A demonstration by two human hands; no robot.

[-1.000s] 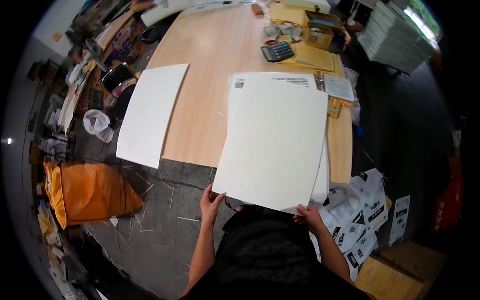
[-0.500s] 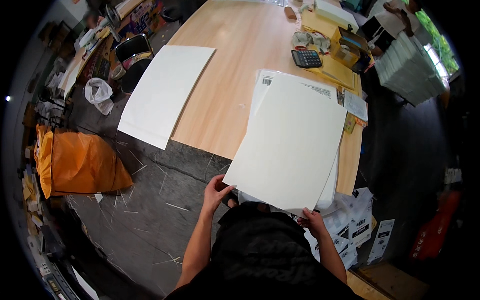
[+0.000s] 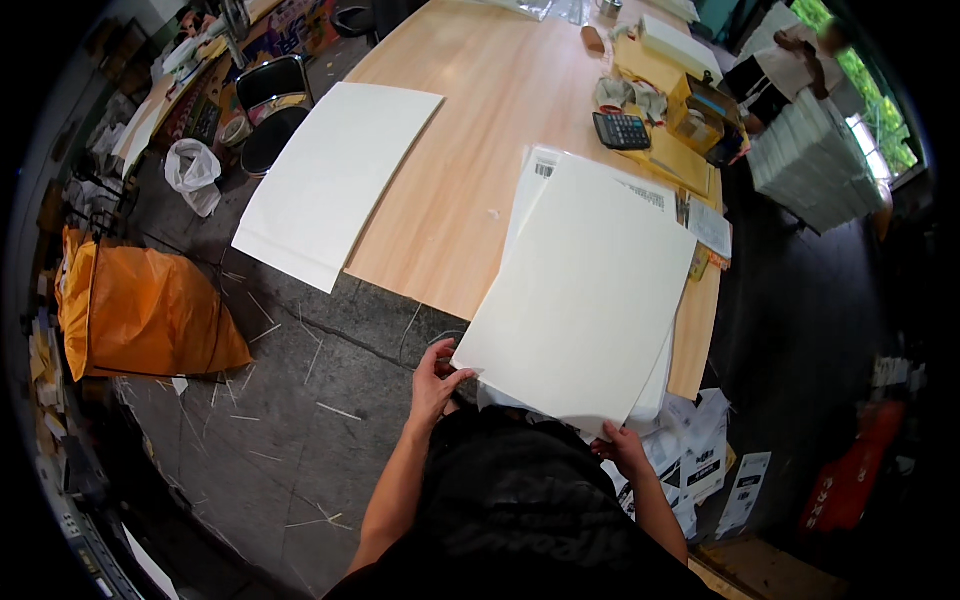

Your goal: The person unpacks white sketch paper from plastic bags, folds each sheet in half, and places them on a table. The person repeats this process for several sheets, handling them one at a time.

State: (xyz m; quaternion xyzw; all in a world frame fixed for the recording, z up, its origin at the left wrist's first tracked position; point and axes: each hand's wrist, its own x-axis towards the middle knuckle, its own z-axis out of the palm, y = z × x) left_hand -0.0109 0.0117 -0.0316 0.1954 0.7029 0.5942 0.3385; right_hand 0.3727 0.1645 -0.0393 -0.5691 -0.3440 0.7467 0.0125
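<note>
A large off-white sheet of paper or thin board [image 3: 575, 300] lies slanted over a stack at the table's near right, its near edge reaching past the table edge toward me. My left hand [image 3: 434, 388] is closed at the sheet's near left corner, thumb along the edge and fingers beside and under the corner. At the near right corner, my right hand [image 3: 623, 448] pinches the edge, thumb above and fingers below. Beneath it, a white printed sheet [image 3: 529, 185] with a barcode shows along the left and top. Another stack of white sheets [image 3: 335, 180] rests at the table's left edge.
A calculator [image 3: 621, 131], a yellow box [image 3: 695, 110] and yellow envelopes [image 3: 680, 165] lie along the wooden table's [image 3: 465, 130] right side. An orange sack [image 3: 150, 315] stands on the floor at left. Printed papers [image 3: 703, 450] lie low right. Another person [image 3: 795, 60] stands far right.
The view has shifted slightly. Both hands stay at the sheet's near corners; the left fingers have spread a little around its corner. The sheet lies nearly as before.
</note>
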